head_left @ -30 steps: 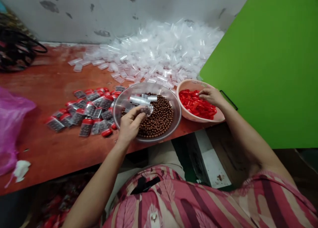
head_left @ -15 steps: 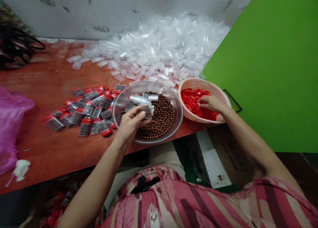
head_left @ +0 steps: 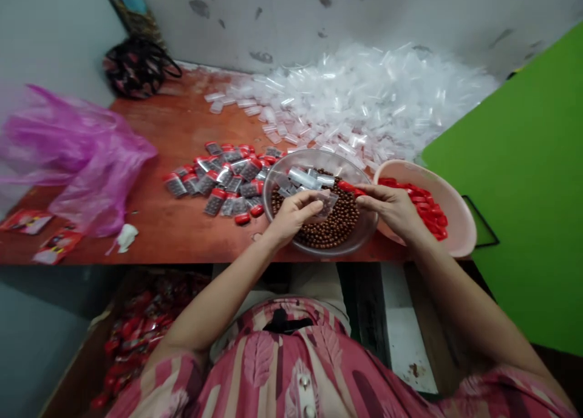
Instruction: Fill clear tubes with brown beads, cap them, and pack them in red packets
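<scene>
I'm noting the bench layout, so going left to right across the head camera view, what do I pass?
pink plastic bag, red-capped clear cases, clear bowl of brown beads, pink bowl of red caps, green board

Soft, rather dim light is spread evenly over the scene, and no lamp can be seen. Only weak shadows are cast under the clear bowl [head_left: 319, 157]. Small glints of glare are shown on the pile of plastic tubes [head_left: 364, 96]. The green board [head_left: 514, 187] is bent by wide-lens distortion near the edge, and fine detail is slightly softened.
</scene>
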`<action>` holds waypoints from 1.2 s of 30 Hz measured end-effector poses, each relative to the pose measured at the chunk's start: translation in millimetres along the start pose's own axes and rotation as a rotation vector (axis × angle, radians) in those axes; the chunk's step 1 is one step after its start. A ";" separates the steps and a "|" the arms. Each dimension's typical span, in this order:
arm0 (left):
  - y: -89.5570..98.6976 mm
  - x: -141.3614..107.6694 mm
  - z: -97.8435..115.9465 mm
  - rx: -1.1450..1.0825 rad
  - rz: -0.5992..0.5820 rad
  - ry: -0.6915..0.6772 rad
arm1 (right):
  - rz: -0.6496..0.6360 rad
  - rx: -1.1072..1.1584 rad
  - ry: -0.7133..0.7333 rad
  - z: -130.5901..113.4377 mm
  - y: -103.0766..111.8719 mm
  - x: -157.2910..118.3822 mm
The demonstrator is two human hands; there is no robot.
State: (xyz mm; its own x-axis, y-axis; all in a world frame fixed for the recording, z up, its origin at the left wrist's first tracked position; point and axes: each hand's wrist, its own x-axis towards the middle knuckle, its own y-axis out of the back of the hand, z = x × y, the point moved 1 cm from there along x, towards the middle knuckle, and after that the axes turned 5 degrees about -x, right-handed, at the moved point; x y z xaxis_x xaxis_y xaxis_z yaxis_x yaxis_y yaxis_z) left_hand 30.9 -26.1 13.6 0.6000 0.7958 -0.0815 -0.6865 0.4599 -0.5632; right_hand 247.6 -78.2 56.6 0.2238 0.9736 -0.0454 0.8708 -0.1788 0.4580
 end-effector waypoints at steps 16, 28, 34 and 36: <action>1.5 -3.7 1.2 -0.033 -0.065 -0.063 | -0.224 0.099 -0.097 -22.0 -34.0 2.8; 3.4 -1.3 -7.0 -0.053 -0.017 -0.081 | -0.104 -0.212 0.135 -30.1 -11.4 11.7; 2.5 -0.4 -4.2 -0.073 0.000 -0.068 | -0.388 -0.886 0.202 22.6 -39.3 37.3; 1.9 -0.9 -1.7 -0.096 0.016 -0.053 | -0.498 -1.048 0.243 30.2 -53.9 36.7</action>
State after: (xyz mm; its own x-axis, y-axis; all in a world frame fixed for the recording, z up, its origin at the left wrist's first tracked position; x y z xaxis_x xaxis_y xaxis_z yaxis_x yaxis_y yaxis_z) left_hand 29.7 -26.6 11.2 0.5650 0.8236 -0.0489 -0.6519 0.4093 -0.6384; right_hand 222.1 -37.1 3.5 -0.2261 0.9245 -0.3068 0.0299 0.3214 0.9465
